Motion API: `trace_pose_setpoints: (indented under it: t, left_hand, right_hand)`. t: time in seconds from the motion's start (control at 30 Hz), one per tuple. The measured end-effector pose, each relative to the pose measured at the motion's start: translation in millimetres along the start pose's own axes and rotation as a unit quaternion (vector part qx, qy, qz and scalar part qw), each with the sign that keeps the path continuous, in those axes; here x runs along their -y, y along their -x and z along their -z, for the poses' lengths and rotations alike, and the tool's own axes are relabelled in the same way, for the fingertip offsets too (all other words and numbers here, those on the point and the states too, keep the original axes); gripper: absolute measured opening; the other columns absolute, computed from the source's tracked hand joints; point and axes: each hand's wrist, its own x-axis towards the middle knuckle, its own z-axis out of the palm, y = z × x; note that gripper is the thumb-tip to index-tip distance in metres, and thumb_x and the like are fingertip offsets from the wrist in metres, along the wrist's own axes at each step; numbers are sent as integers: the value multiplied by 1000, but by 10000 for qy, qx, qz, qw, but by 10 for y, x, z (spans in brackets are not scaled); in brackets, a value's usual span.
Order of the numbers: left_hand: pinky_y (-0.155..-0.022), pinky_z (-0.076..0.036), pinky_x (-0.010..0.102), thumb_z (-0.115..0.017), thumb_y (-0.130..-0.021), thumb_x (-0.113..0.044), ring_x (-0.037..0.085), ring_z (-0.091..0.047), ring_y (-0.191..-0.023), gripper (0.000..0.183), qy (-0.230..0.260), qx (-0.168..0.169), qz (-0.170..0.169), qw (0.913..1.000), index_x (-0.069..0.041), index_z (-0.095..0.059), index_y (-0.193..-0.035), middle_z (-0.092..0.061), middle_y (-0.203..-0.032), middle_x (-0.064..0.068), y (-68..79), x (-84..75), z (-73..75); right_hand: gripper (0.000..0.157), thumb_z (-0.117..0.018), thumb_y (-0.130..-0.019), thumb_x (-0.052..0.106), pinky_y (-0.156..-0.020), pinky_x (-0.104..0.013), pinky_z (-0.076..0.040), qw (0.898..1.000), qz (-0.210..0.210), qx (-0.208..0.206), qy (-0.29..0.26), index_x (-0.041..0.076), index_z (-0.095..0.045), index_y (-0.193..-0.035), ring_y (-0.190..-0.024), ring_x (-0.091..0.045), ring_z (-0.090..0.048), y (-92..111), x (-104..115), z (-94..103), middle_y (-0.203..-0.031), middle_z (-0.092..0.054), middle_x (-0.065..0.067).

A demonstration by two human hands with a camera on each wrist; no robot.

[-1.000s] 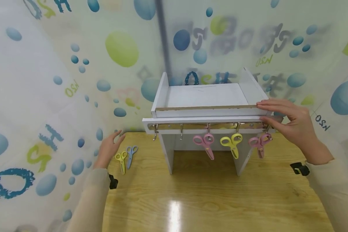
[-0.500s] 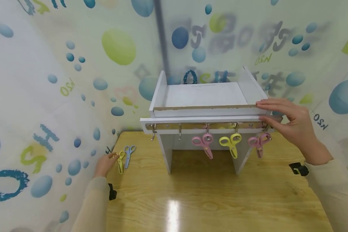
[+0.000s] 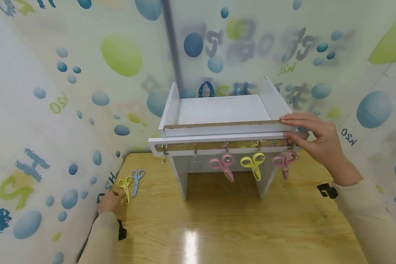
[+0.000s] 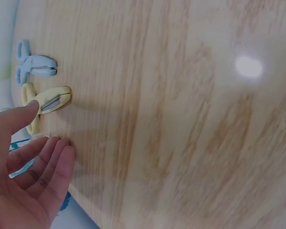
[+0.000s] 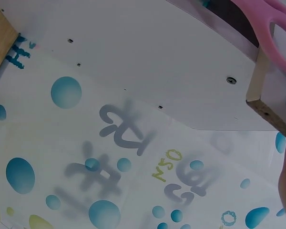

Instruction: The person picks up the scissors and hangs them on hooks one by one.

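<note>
My left hand is low beside a pair of yellow scissors on the table. In the left wrist view its thumb lies over the scissors' handle, while the other fingers are loosely bent and apart from the thumb. Blue scissors lie just beyond. My right hand holds the right end of a white shelf, fingers on the upper edge and thumb on the rail below. From the rail's hooks hang pink scissors, yellow scissors and another pink pair.
Two hooks at the rail's left, an outer hook and an inner hook, carry nothing. The shelf stands on a wooden table. A patterned curtain closes in the back and sides, near my left hand.
My left hand has come down and toward me, beside the yellow scissors, which have turned slightly. The right hand stays on the shelf. The head view has shifted, moving the scene leftward.
</note>
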Motion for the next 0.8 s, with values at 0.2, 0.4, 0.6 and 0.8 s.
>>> trace_pose_setpoints:
  t: [0.2,0.4,0.6,0.8]
  left_hand:
    - [-71,-54,49,-63,-95,-28,42,-63,-91,45,103,-93,35,9999,15,-61,-110,-66,-102,30,-4,13,-52]
    - [-80,-53,55,-61,-93,-28,44,-60,-91,45,-61,-76,244,9997,16,-63,-98,-63,-101,34,-35,-84,-56]
    - [-73,-56,50,-63,-90,-27,43,-62,-87,47,-170,-149,455,9987,18,-60,-102,-61,-101,37,-61,-183,-103]
    - [-69,-54,47,-61,-89,-23,36,-59,-79,37,-212,-301,374,9986,14,-62,-89,-61,-91,31,-52,-217,-139]
  right_hand:
    - [38,-77,-88,23,-102,-16,-49,10000,85,-29,-33,-10,-73,-107,-119,-8,-64,-11,9,-17,-116,-74,-9]
    - [39,-76,-88,23,-102,-14,-49,9999,98,-76,37,-11,-73,-106,-119,-6,-63,-25,63,-23,-117,-74,-7]
    - [45,-72,-89,32,-102,-14,-48,9997,141,-153,160,-10,-74,-105,-118,-4,-64,-45,85,-36,-117,-74,-2]
    - [36,-76,-88,21,-102,-15,-49,9997,149,-178,105,-10,-74,-106,-118,-6,-64,-32,57,-40,-115,-74,-11]
